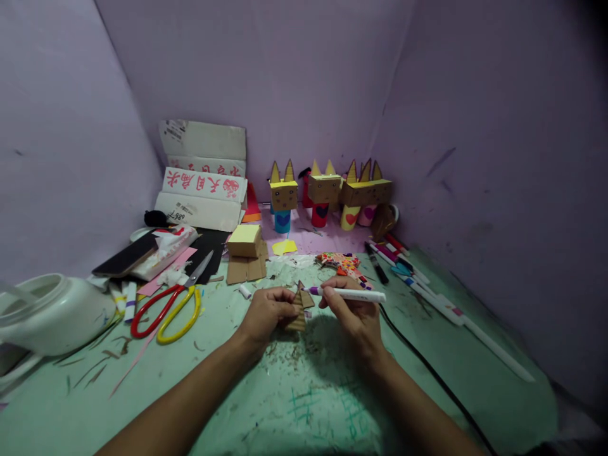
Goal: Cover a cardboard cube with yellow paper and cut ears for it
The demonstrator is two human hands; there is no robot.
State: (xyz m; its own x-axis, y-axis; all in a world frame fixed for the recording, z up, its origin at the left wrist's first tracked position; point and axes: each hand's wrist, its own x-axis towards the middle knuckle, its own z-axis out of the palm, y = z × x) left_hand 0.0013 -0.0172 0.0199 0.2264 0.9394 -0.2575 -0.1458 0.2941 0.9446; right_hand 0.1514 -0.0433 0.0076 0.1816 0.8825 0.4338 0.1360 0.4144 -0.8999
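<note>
Between thumb and fingers, my left hand (270,313) pinches a small triangle of corrugated cardboard (297,318), its point upward. My right hand (354,316) grips a white marker (358,294) with a purple tip. That tip is at the upper edge of the triangle, near its point; I cannot tell whether it touches. A second small cardboard piece (308,297) shows just behind the triangle. The marker's purple-and-white cap (244,291) lies on the table, left of the hands.
Scissors (183,297) with red and yellow handles and a white pot (57,313) are at left. A cardboard box (244,242) stands ahead. Behind are eared cardboard figures (284,196). Several markers (432,294) and a black cable (427,367) lie at right. Cardboard scraps litter the green table (228,405).
</note>
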